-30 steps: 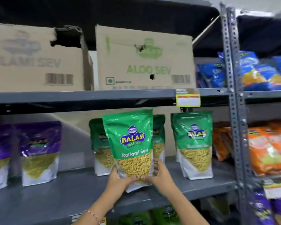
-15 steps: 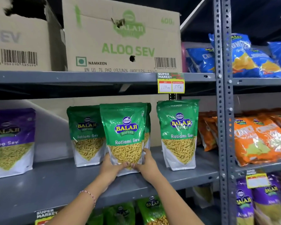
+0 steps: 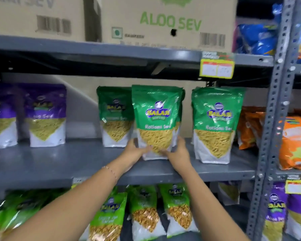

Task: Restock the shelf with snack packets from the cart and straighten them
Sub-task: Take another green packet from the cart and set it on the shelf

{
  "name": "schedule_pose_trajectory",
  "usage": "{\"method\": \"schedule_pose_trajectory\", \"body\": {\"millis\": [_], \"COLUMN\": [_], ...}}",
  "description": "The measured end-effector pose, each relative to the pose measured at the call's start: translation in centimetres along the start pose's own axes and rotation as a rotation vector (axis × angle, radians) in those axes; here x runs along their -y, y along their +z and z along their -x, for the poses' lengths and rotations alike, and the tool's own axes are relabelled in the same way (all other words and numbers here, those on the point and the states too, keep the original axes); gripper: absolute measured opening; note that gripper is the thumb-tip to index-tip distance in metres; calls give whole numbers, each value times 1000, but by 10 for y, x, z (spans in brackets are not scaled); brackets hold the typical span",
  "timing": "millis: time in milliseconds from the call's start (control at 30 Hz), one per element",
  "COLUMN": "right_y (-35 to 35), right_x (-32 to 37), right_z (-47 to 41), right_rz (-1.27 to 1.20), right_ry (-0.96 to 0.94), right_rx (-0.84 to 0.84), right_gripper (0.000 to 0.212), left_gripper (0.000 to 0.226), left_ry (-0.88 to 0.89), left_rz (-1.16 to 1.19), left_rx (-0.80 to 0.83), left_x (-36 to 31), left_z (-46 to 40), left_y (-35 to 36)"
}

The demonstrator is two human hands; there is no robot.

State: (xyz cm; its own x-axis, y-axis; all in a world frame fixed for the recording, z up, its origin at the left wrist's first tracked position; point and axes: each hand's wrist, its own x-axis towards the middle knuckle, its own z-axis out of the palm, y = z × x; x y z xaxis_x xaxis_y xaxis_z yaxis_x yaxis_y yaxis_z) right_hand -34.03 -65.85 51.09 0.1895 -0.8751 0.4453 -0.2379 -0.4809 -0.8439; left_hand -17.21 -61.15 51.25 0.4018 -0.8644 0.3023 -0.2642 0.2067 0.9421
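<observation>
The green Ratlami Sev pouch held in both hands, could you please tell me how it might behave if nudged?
The green Ratlami Sev pouch stands tall on a narrow base, so it probably tips easily. Its glossy film looks slippery and crinkly rather than stiff. The left hand and right hand grip it low, suggesting it needs steadying.

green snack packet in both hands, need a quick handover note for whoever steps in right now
Left hand and right hand: both gripping the bottom of the green packet, upright, base on the middle shelf.
Placed: another green packet at its left, one at its right, at least one behind it.
Done: packet is on the shelf.
Left: let go, straighten the row, fetch more from the cart, which is out of view.
</observation>
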Motion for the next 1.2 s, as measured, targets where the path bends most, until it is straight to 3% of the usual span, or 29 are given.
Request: {"method": "schedule_pose_trajectory", "body": {"millis": [133, 233, 367, 500, 567, 667, 733, 833, 900, 1033, 1200], "right_y": [31, 92, 203, 312, 359, 410, 438, 473, 495, 526, 542], "right_x": [17, 38, 48, 38, 25, 2, -14, -38, -49, -65, -84], "right_z": [43, 105, 204, 314, 362, 429, 475, 524, 550, 588, 623], "right_rz": [-101, -300, -279, -152, -67, 55, 113, 187, 234, 361, 406], "right_ry": [-317, -503, -584, -532, -520, -460, -405, -366, -331, -223, -139], "right_rx": [-275, -193, 176, 751, 1008, 1359, 1555, 1702, 1744, 1776, 1787], "right_gripper": [57, 39, 27, 25, 29, 33, 34, 35, 36, 45, 62], "left_gripper": [61, 30, 25, 22, 13, 25, 21, 52, 63, 45, 39], "left_ry": [72, 32, -184, -488, -670, -923, -1083, -1187, -1247, -1308, -1297], "left_rz": [126, 322, 318, 25, -88, -235, -403, -484, -489, -525, -554], "left_rx": [-29, -67, -273, -541, -612, -667, -744, -944, -916, -749, -667], "left_x": [-20, -6, 64, 156, 201, 249, 275, 301, 321, 337, 357], "left_z": [58, 125, 224, 350, 416, 497, 548, 593, 608, 604, 594], "left_y": [-53, -124, -237, -341, -380, -412, -426, -437, -440, -446, -457]}}
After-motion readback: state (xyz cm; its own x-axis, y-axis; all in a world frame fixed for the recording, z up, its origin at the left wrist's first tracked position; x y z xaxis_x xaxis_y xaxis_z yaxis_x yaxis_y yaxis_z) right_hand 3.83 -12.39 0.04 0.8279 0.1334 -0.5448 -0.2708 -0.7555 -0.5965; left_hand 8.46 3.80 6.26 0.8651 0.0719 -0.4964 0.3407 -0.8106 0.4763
